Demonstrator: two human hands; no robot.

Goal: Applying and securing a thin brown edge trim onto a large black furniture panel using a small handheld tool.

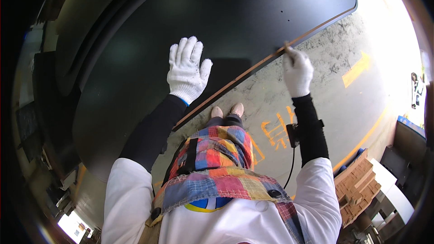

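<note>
A large dark grey panel with rounded corners lies in front of me, its near edge showing a narrow brown band. My left hand, in a white knit glove, rests flat on the panel's surface with the fingers stretched out. At the brown edge, further right, my right hand is closed, also gloved in white. Its thumb and fingertips meet at the edge; a small brownish bit shows at the tips, too small to name. Two small dark dots mark the panel beyond my right hand.
More dark curved panels stand at the left. Below is a grey concrete floor with orange painted marks and lines. A stack of brown wooden pieces stands at the lower right, beside a white board. A black cable hangs from my right forearm.
</note>
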